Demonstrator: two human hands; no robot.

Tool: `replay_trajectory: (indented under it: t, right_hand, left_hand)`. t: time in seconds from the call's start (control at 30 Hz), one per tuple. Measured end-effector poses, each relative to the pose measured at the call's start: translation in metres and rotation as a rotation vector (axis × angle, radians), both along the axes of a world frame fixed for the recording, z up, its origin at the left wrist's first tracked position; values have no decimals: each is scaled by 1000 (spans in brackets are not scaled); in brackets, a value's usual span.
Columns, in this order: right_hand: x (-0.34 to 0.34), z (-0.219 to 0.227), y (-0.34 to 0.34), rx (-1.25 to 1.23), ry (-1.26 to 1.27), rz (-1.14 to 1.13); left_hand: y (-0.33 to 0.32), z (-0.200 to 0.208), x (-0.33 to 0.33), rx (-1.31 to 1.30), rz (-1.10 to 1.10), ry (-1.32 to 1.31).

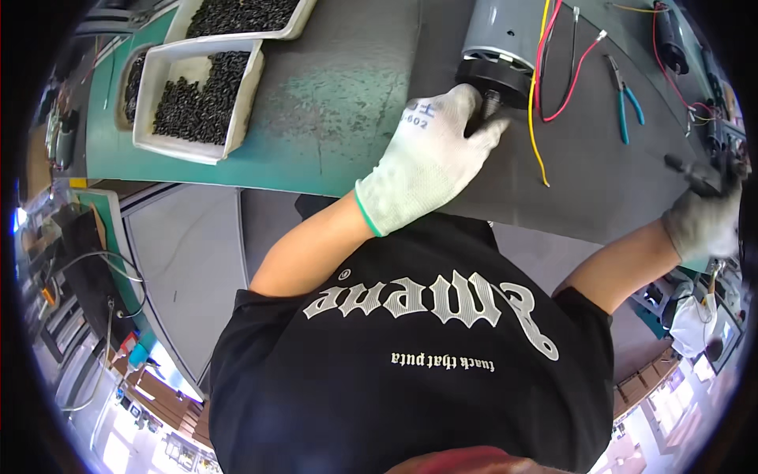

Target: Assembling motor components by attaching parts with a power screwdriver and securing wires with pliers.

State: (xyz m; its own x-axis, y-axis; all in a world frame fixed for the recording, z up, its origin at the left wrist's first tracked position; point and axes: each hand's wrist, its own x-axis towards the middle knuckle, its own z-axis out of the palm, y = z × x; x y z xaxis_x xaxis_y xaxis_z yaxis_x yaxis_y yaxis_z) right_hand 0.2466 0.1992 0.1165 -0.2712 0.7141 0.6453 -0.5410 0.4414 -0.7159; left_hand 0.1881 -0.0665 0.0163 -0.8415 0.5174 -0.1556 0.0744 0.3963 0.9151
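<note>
My left hand (433, 150), in a white glove with a green cuff, is closed at the lower end of a grey cylindrical motor (505, 31). Its thumb and fingers are about the metal shaft (491, 103) below the motor's black end ring (497, 77). Yellow, red and black wires (537, 118) run beside the motor. Far to the right, my gloved right hand (707, 217) is smeared by motion. A dark, tool-like object (699, 175) sticks out from its fingers; its exact kind cannot be made out.
White bins (237, 130) of small black parts stand at the left on the green tabletop (316, 110). Pliers with blue handles (624, 103) lie on the dark mat (576, 182), right of the wires. Another dark cylinder (671, 39) with a red wire lies at the far right.
</note>
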Motion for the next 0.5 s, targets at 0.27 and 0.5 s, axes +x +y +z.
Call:
replay_trajectory:
  t: [0.27,0.5]
  right_hand:
    - [0,-95,49,910,-1068,-236]
    - [22,-140,136,1066,-1219,-192]
  left_hand:
    - [-40,5,13,-38,-32,305]
    - [-187,70,-44,-469,724,497]
